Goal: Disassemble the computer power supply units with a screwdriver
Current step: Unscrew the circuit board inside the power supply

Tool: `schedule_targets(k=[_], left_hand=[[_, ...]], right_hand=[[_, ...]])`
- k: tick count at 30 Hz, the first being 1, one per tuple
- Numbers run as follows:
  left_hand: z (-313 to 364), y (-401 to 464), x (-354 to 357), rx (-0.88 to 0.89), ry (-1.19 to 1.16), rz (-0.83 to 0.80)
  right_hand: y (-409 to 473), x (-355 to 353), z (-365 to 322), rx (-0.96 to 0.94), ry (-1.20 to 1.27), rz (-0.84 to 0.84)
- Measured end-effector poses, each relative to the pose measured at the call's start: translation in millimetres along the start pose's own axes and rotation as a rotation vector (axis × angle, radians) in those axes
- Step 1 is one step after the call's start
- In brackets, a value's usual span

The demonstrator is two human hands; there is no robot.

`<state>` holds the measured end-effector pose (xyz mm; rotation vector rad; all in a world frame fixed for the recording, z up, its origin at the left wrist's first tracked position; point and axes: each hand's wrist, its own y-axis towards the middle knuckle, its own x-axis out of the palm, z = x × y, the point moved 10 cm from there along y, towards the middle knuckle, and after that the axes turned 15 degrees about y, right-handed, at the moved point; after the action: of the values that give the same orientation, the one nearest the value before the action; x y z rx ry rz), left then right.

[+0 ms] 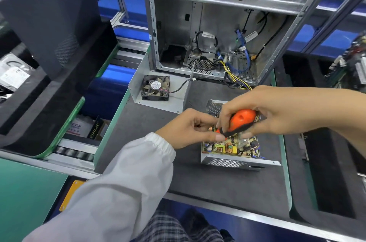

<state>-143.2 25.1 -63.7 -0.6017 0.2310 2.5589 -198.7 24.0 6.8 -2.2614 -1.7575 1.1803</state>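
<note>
An opened power supply unit (pixel 235 160) lies on the dark mat, its circuit board (pixel 227 147) with coils and wires exposed. My right hand (pixel 277 112) grips the orange and black handle of a screwdriver (pixel 240 120), which points down and left into the unit. My left hand (pixel 190 128), in a white sleeve, pinches the lower end of the screwdriver near its tip, just above the board. The tip itself is hidden by my fingers.
The unit's removed metal cover (pixel 136 85) with a black fan (pixel 156 87) lies behind it. An open computer case (pixel 217 24) with loose cables stands at the back. A black panel (pixel 49 14) leans at the left. Green-edged trays sit on a roller conveyor (pixel 75 151).
</note>
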Motion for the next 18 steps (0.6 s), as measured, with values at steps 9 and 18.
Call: schedule_targets(k=[9, 18], left_hand=[[-19.4, 0.6, -7.8, -0.089, -0.021, 0.119], [-3.2, 5.6, -4.9, -0.015, -0.057, -0.055]], right_hand=[[-5.6, -23.8, -7.0, 0.177, -0.446, 0.350], [4.9, 1.4, -19.9, 0.031, -0.647, 0.161]])
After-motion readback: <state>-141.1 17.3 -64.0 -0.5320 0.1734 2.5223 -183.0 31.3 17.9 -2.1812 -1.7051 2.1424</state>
